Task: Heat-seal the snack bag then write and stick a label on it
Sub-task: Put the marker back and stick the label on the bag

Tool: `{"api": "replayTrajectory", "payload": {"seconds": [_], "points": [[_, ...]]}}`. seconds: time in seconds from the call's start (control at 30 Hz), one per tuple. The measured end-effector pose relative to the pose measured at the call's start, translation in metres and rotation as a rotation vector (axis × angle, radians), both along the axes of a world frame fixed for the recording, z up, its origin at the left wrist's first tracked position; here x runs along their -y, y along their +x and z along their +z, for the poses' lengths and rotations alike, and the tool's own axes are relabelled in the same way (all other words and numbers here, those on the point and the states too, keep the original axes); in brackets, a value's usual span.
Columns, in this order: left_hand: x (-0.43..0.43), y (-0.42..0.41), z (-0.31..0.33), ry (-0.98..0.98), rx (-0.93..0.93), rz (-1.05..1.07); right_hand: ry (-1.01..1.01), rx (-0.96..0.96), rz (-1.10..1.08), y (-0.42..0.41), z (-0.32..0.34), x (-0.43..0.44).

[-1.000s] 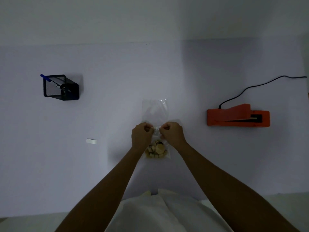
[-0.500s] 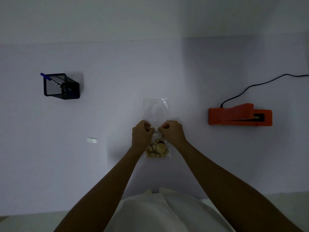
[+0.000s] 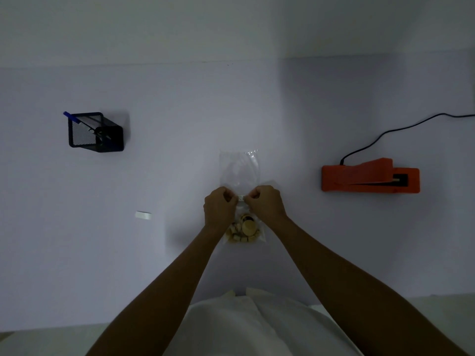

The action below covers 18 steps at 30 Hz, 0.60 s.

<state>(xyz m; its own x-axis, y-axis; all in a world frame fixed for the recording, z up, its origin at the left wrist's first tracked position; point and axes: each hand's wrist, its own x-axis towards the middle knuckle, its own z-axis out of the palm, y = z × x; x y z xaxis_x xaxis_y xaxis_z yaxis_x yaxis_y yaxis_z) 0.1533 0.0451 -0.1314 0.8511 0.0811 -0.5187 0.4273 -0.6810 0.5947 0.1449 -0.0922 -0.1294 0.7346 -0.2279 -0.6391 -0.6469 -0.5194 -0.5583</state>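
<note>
A clear snack bag (image 3: 240, 170) lies flat on the white table in front of me, with biscuit pieces (image 3: 245, 228) gathered at its near end. My left hand (image 3: 219, 208) and my right hand (image 3: 266, 202) are curled side by side over the bag's middle. Between their fingertips they pinch a small white label (image 3: 241, 198) against the bag. An orange heat sealer (image 3: 370, 177) sits to the right, lid down, apart from both hands.
A black mesh pen holder (image 3: 96, 133) with a blue pen (image 3: 70, 116) stands at the far left. A small white strip of paper (image 3: 143, 215) lies left of the bag. The sealer's black cord (image 3: 390, 131) runs off to the right.
Both hands stay pinched on the label at the bag's middle and have drawn slightly closer together. The view has shifted a little.
</note>
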Motion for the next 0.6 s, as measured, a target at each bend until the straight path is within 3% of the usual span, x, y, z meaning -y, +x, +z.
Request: {"api": "replayTrajectory", "payload": {"seconds": [0.6], "points": [[0.0029, 0.0004, -0.0001, 0.064, 0.026, -0.044, -0.091, -0.001, 0.06, 0.0045, 0.003, -0.0052]]}}
